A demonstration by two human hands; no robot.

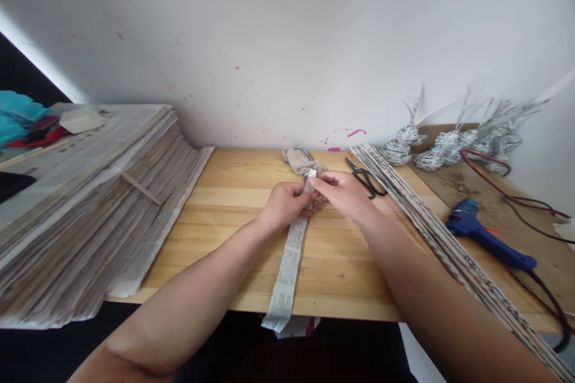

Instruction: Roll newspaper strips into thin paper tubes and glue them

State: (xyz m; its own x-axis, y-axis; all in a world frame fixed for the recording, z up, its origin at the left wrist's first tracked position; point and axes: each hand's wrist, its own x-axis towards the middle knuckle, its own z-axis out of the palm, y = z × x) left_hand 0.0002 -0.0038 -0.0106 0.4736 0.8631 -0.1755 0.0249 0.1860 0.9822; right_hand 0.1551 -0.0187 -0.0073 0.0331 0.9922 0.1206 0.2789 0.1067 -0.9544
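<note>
A long strip of printed newspaper (290, 263) runs from between my hands toward me, its lower end hanging over the table's front edge. My left hand (290, 203) pinches the strip from the left, its thumb and fingers closed on it. From the right, my right hand (339, 191) grips the strip's far end between thumb and fingers. Just beyond my fingertips lies a crumpled beige cloth (299, 161). Black-handled scissors (366, 179) rest on the wood to the right of my right hand.
A tall stack of newspapers (130, 179) fills the left side. Several rolled paper sticks (431, 227) lie diagonally on the right. Past them are a blue glue gun (489, 239), a brown board (552, 263) and woven paper figures (438, 151). The white wall (269, 42) closes the back.
</note>
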